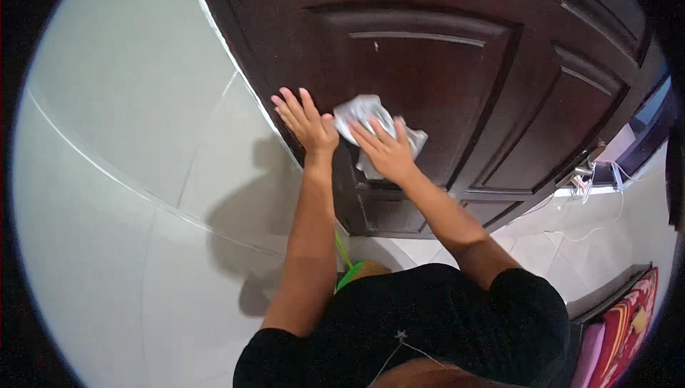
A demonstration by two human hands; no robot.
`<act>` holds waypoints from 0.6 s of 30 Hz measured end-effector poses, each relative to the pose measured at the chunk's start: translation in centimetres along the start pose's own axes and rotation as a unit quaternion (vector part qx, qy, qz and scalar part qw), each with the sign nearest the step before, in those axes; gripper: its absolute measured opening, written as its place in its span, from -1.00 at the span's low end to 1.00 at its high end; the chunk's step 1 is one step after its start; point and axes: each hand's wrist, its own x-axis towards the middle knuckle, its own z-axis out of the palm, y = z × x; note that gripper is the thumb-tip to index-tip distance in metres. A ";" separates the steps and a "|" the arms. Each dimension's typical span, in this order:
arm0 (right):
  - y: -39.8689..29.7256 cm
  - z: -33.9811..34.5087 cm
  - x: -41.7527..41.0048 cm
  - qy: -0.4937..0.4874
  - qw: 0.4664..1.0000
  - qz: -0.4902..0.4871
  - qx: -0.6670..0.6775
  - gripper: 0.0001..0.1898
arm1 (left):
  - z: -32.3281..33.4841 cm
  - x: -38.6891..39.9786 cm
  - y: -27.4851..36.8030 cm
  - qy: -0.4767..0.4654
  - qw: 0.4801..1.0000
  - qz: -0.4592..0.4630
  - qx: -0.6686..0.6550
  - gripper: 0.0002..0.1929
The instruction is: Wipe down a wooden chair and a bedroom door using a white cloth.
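A dark brown panelled wooden door (pixel 417 72) stands before me. My right hand (pixel 389 153) lies with spread fingers on a crumpled pale grey cloth (pixel 359 105), pressing it against the lower part of a raised panel. Slight blur shows on the cloth, and its edges stick out around my fingers. To its left, my left hand (pixel 310 123) rests palm down near the door's left edge, holding nothing. Its thumb reaches the cloth's left side; whether they touch I cannot tell.
Pale tiled wall (pixel 134 120) adjoins the door at left. A metal door handle (pixel 580 171) sits at right, with white cables (pixel 584 190) hanging by it. Below are a green broom (pixel 350 277) and the tiled floor (pixel 583 254). Red patterned fabric (pixel 621 329) lies at lower right.
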 end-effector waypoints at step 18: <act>-2.7 0.2 -0.6 -0.043 0.996 0.066 0.035 -0.55 | -2.3 0.1 -0.2 -0.044 0.999 -0.023 0.003 -0.37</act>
